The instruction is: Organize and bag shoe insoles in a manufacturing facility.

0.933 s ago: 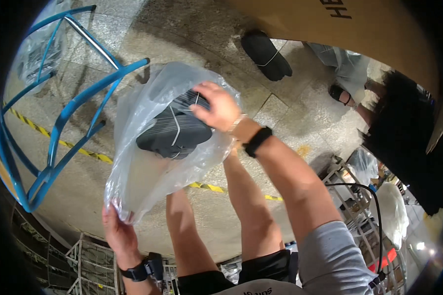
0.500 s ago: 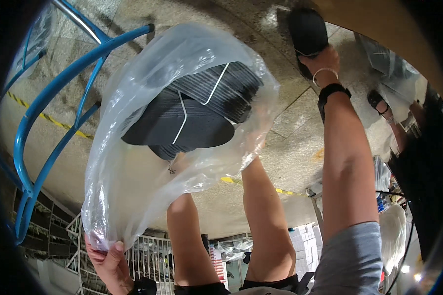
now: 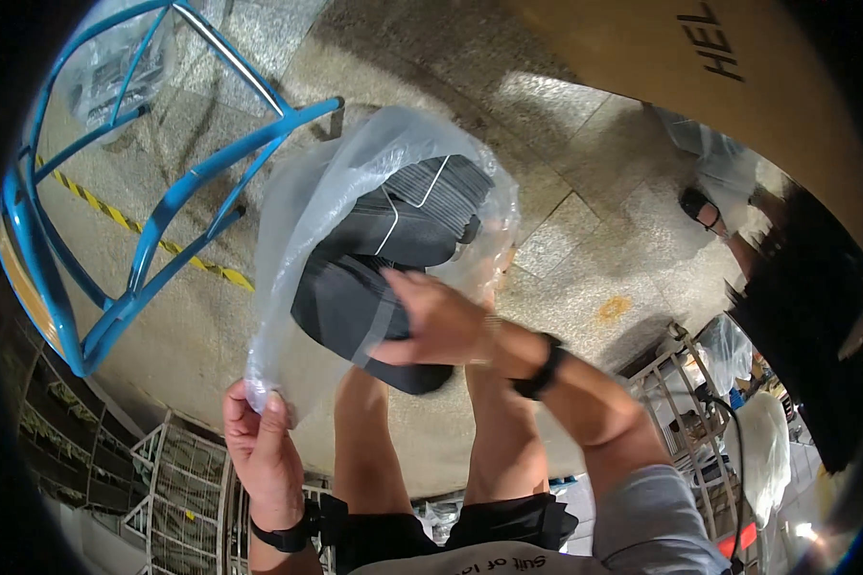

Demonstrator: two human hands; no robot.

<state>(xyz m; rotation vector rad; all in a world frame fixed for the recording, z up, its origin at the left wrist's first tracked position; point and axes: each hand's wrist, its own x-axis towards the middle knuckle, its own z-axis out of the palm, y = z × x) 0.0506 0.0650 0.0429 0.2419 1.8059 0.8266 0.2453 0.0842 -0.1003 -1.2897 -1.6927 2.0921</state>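
Holding one bag, one bundle

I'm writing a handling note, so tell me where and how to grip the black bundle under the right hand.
Probably across its middle, by the pale band, coming from the right: the black bundle is long with rounded ends, the plastic bag walls off its left, and the right hand reaches it from the right.
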